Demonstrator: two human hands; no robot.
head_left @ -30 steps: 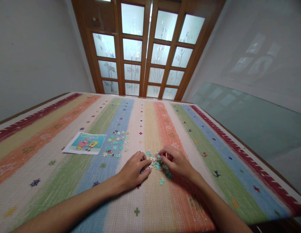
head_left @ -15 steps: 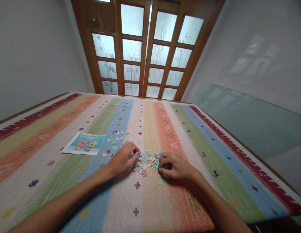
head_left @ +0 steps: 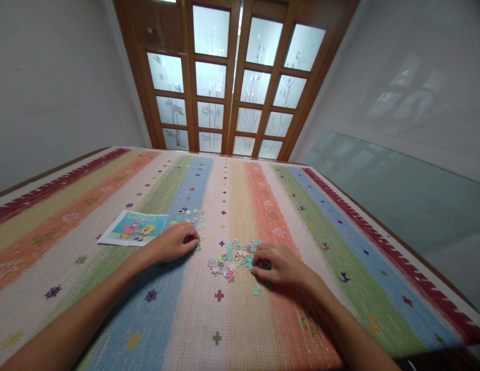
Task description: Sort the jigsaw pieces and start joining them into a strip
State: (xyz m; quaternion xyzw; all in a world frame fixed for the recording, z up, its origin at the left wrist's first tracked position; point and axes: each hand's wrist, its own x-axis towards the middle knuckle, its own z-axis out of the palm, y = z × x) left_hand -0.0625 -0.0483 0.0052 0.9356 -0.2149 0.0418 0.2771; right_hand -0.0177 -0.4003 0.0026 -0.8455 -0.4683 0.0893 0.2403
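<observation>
Left hand: I see the left hand (head_left: 174, 241) low over the near part of the scattered pieces (head_left: 195, 212), thumb and bent fingertips close together; from here I cannot tell whether they pinch anything.
At its fingertips: a small teal piece (head_left: 198, 247) shows just beside them; I cannot make out whether it is gripped or lying flat.
Right hand: I have the right hand (head_left: 277, 264) at the right edge of the puzzle pile (head_left: 240, 253), fingers curled in toward the thumb; whether a piece sits between them I cannot tell.
Puzzle pile: between the two hands, nearer the right one, teal and peach on its far and right parts, pink at the near left.
Loose piece: I spot one green-teal piece (head_left: 257, 289) apart from the pile, on its near side.
Picture sheet: the printed cartoon sheet (head_left: 137, 228) lies flat, left of the scattered pieces.
Surface: everything rests on a striped surface (head_left: 201, 319) patterned with small crosses and stars.
Far side: I see a wooden door (head_left: 231, 103) with frosted panes.
</observation>
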